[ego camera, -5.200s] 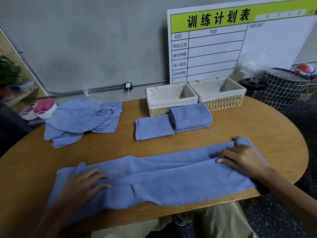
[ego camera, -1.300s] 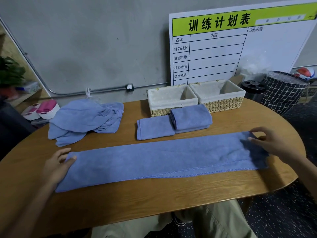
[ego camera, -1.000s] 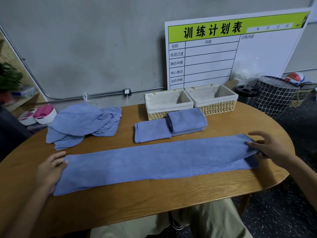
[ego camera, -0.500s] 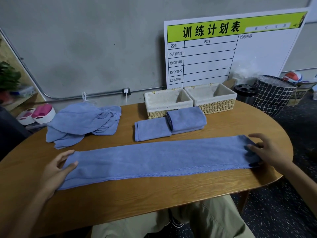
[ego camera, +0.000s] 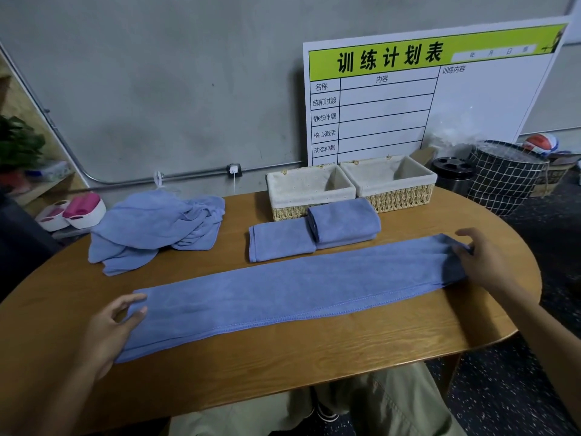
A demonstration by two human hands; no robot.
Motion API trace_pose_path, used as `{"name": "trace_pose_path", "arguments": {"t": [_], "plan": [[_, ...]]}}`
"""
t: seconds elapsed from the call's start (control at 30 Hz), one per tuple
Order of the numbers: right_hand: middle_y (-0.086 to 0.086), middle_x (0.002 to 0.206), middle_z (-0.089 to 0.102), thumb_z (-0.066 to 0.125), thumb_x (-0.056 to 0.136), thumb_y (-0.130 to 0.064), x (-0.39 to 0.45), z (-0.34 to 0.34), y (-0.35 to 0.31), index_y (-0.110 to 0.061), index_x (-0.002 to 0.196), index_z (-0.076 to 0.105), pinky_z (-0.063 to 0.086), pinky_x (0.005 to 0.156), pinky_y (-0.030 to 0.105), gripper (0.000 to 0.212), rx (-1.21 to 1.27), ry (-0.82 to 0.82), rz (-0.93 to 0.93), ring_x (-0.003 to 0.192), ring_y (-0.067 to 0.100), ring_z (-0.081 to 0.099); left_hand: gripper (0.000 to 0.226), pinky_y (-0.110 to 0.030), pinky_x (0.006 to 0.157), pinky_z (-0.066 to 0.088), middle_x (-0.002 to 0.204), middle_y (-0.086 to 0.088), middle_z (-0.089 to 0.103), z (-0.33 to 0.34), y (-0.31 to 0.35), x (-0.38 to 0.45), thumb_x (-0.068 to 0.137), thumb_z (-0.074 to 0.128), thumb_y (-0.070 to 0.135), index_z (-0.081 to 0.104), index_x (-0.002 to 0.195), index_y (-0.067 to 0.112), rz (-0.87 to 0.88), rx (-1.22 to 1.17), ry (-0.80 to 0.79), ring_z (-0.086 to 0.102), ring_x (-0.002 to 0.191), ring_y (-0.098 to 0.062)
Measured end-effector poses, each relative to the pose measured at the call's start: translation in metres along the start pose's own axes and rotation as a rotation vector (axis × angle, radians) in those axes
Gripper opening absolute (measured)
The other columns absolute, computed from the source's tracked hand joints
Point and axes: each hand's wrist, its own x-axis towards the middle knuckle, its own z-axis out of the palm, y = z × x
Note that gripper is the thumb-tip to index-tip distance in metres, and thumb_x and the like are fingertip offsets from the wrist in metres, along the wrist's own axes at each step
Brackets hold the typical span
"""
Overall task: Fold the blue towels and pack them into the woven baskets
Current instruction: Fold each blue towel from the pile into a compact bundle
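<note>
A long blue towel (ego camera: 283, 291), folded into a narrow strip, lies across the wooden table (ego camera: 283, 357). My left hand (ego camera: 107, 332) rests at its left end, thumb on the cloth and index finger straight by the far corner. My right hand (ego camera: 484, 265) pinches the right end, which is raised slightly off the table. Behind the strip lie two folded blue towels, a flat one (ego camera: 283, 243) and a thicker one (ego camera: 344, 221). Two lined woven baskets stand at the back, the left basket (ego camera: 287, 213) and the right basket (ego camera: 401, 196), both with nothing in them. A crumpled pile of blue towels (ego camera: 151, 228) sits at back left.
A white planning board (ego camera: 471, 102) leans on the wall behind the baskets. A checked bin (ego camera: 506, 177) and a black can (ego camera: 452, 174) stand off the table's right end. Pink and white tubs (ego camera: 78, 209) sit beyond the left edge. My knees are below the near edge.
The towel was smoothed into a flat narrow strip. My hands moved out to its two ends, and the right hand took hold of the right end.
</note>
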Motion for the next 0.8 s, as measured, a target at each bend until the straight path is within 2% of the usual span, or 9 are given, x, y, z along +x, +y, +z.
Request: {"name": "trace_pose_path", "arguments": {"t": [0.07, 0.17, 0.3, 0.47, 0.6, 0.63, 0.7, 0.73, 0.8], "plan": [[0.006, 0.074, 0.056, 0.060, 0.096, -0.013, -0.002, -0.003, 0.004, -0.010, 0.126, 0.055, 0.038, 0.057, 0.037, 0.030, -0.054, 0.009, -0.029, 0.069, 0.030, 0.054, 0.021, -0.039, 0.099, 0.042, 0.133, -0.002, 0.061, -0.004, -0.004, -0.001, 0.093, 0.069, 0.012, 0.070, 0.112, 0.022, -0.006, -0.009, -0.012, 0.048, 0.133, -0.023], [0.013, 0.080, 0.064, 0.065, 0.094, -0.011, -0.003, -0.007, 0.005, -0.009, 0.122, 0.058, 0.044, 0.061, 0.039, 0.029, -0.145, -0.023, -0.089, 0.071, 0.031, 0.057, 0.020, -0.040, 0.095, 0.044, 0.129, -0.002, 0.063, -0.011, -0.004, 0.002, 0.093, 0.069, 0.013, 0.071, 0.110, 0.024, -0.013, 0.035, -0.009, 0.051, 0.127, -0.022], [0.017, 0.094, 0.064, 0.068, 0.091, -0.009, 0.001, -0.008, 0.005, -0.008, 0.110, 0.065, 0.036, 0.058, 0.032, 0.019, -0.239, 0.001, -0.125, 0.077, 0.030, 0.056, 0.018, -0.038, 0.088, 0.044, 0.123, -0.004, 0.064, -0.015, 0.004, 0.012, 0.094, 0.068, 0.014, 0.070, 0.109, 0.025, -0.012, 0.035, -0.003, 0.055, 0.117, -0.022], [0.016, 0.094, 0.059, 0.069, 0.091, -0.009, 0.003, -0.003, 0.013, -0.007, 0.101, 0.069, 0.032, 0.057, 0.030, 0.011, -0.293, -0.053, -0.101, 0.072, 0.026, 0.050, 0.020, -0.045, 0.093, 0.044, 0.120, -0.004, 0.064, -0.019, -0.001, 0.014, 0.095, 0.065, 0.010, 0.071, 0.107, 0.026, -0.007, 0.144, -0.082, 0.054, 0.118, -0.025], [0.005, 0.096, 0.050, 0.062, 0.096, -0.024, -0.005, -0.008, 0.013, -0.019, 0.104, 0.066, 0.040, 0.053, 0.031, 0.010, -0.432, -0.037, -0.091, 0.066, 0.021, 0.052, 0.032, -0.044, 0.090, 0.045, 0.114, -0.005, 0.063, -0.023, -0.018, 0.019, 0.091, 0.069, 0.006, 0.067, 0.104, 0.035, 0.126, 0.455, -0.111, 0.057, 0.107, -0.025], [0.004, 0.096, 0.049, 0.062, 0.096, -0.026, -0.006, -0.008, 0.011, -0.021, 0.103, 0.065, 0.044, 0.053, 0.033, 0.009, -0.466, -0.016, -0.105, 0.068, 0.022, 0.053, 0.028, -0.043, 0.087, 0.045, 0.112, -0.007, 0.059, -0.023, -0.021, 0.022, 0.091, 0.070, 0.009, 0.069, 0.105, 0.034, 0.141, 0.568, -0.090, 0.056, 0.101, -0.024], [0.007, 0.096, 0.051, 0.066, 0.092, -0.022, -0.008, -0.004, 0.005, -0.018, 0.101, 0.067, 0.047, 0.060, 0.036, 0.010, -0.523, 0.059, -0.206, 0.077, 0.027, 0.054, 0.014, -0.045, 0.077, 0.048, 0.108, -0.006, 0.046, -0.017, -0.014, 0.024, 0.095, 0.065, 0.025, 0.071, 0.108, 0.024, 0.173, 0.766, 0.033, 0.052, 0.089, -0.024], [0.010, 0.095, 0.053, 0.070, 0.089, -0.019, -0.009, 0.000, -0.001, -0.015, 0.099, 0.068, 0.044, 0.063, 0.035, 0.011, -0.531, 0.095, -0.274, 0.080, 0.031, 0.054, 0.017, -0.046, 0.073, 0.049, 0.107, -0.006, 0.044, -0.011, -0.001, 0.019, 0.096, 0.062, 0.030, 0.070, 0.107, 0.022, 0.245, 0.844, 0.103, 0.051, 0.088, -0.025], [0.012, 0.098, 0.057, 0.072, 0.088, -0.017, -0.012, 0.015, -0.022, -0.013, 0.098, 0.069, 0.041, 0.067, 0.034, 0.011, -0.477, 0.122, -0.380, 0.084, 0.034, 0.056, 0.018, -0.046, 0.072, 0.049, 0.108, -0.010, 0.053, 0.017, 0.037, 0.003, 0.094, 0.063, 0.025, 0.071, 0.108, 0.018, 0.432, 0.857, 0.158, 0.055, 0.090, -0.029]]}}
